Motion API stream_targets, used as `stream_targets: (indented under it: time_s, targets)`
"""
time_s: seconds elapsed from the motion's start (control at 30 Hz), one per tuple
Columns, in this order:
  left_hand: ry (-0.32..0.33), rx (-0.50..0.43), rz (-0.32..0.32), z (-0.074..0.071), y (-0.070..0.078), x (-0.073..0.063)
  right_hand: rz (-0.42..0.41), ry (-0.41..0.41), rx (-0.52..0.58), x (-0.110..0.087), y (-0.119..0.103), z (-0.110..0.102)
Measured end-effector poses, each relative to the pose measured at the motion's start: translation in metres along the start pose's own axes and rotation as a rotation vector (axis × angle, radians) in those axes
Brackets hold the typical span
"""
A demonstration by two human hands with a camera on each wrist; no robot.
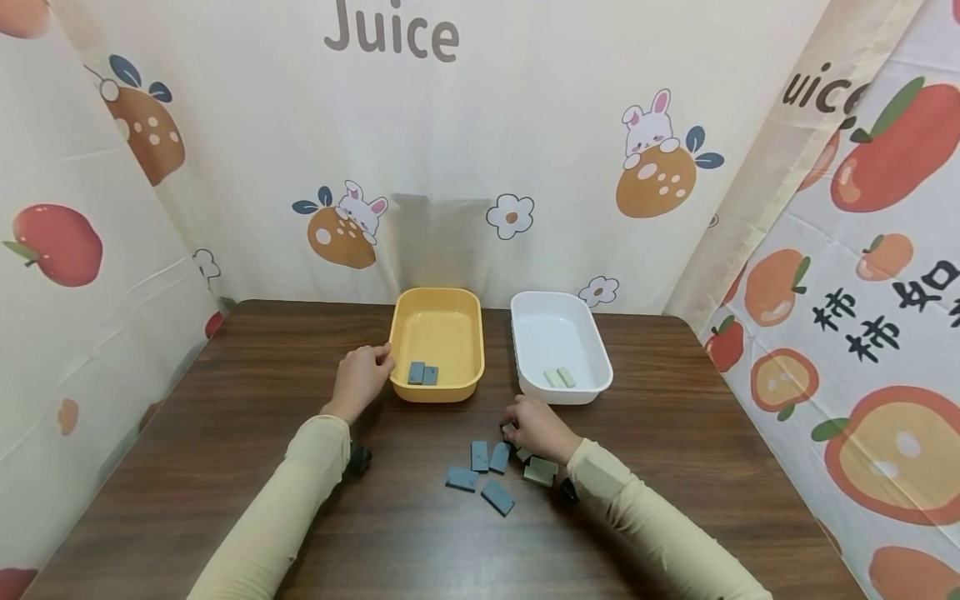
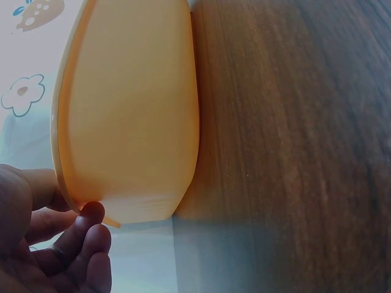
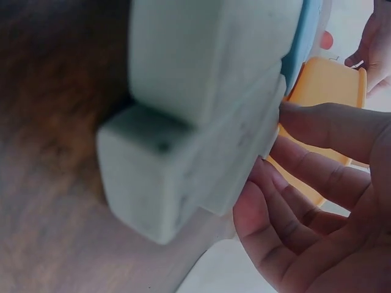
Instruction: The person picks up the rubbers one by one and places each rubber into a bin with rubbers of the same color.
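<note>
My left hand [image 1: 362, 382] pinches the left rim of a yellow plastic tray [image 1: 438, 333], as the left wrist view also shows. Two blue-grey blocks [image 1: 416, 372] lie inside its near end. In front of the white tray [image 1: 555, 333], my right hand [image 1: 543, 429] pinches a small pale green block [image 1: 508, 428] between thumb and fingers. More pale green blocks [image 1: 540, 472] sit under and beside that hand, large and blurred in the right wrist view. Left of them, several flat blue-grey blocks [image 1: 480, 456] are scattered on the table.
Two pale green blocks [image 1: 553, 377] lie at the near end of the white tray. Both trays stand side by side near the back edge of the dark wooden table [image 1: 300, 333]. A printed fruit curtain [image 1: 465, 125] hangs right behind, with more at both sides.
</note>
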State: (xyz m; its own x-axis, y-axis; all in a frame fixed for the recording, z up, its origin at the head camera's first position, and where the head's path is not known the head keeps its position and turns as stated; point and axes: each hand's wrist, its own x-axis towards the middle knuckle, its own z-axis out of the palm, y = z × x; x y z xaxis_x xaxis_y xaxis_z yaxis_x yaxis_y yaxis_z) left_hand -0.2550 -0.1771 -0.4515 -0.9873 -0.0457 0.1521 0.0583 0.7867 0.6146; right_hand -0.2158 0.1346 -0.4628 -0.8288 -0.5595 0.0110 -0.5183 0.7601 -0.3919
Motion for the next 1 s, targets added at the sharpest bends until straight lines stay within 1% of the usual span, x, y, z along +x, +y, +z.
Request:
stream_targets:
  time_s: [0.23,0.53,0.67,0.8,1.0]
  targets:
    - [-0.004,0.003,0.004,-0.001,0.000,-0.001,0.010,-0.013,-0.001,-0.001,-0.003,-0.003]
    - [0.003,0.007,0.008,0.000,-0.001,0.001,0.042,-0.009,0.023,0.000,-0.008,-0.017]
    - [-0.002,0.003,0.006,0.000,0.000,0.001,0.051,-0.015,0.063,0.000,-0.009,-0.024]
    - [-0.002,0.000,0.004,0.000,0.000,0.000,0.034,-0.001,0.068,0.001,-0.010,-0.034]
    - [-0.002,0.005,0.002,-0.001,0.001,0.000,-0.017,0.036,0.026,0.003,-0.009,-0.051]
